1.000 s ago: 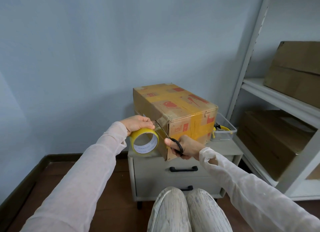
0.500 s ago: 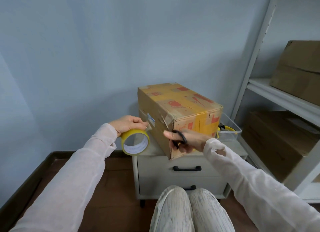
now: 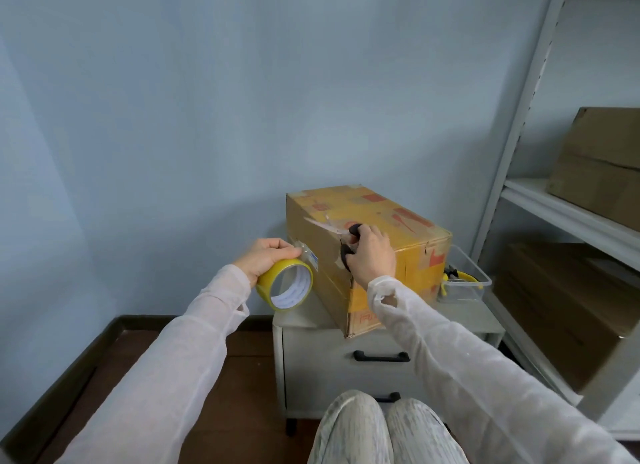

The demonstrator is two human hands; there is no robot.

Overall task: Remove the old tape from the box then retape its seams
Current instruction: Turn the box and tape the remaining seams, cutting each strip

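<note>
The box (image 3: 398, 221) sits on the cabinet (image 3: 332, 373), its long axis running back toward the wall. The left grip (image 3: 266, 256) clasps the tape roll (image 3: 277, 275) just beside the box's left face. The right grip (image 3: 372, 254), nearer, clenches the scissors (image 3: 353, 229) at its upper edge, blades pointing left.

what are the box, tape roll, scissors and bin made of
Box: cardboard by the look, matte brown, red print, creased edges.
Tape roll: glossy yellowish plastic film on a white core, probably card.
Scissors: black handles, likely plastic; pale shiny blades, likely metal.
Bin: clear hard plastic; its contents show through.
</note>
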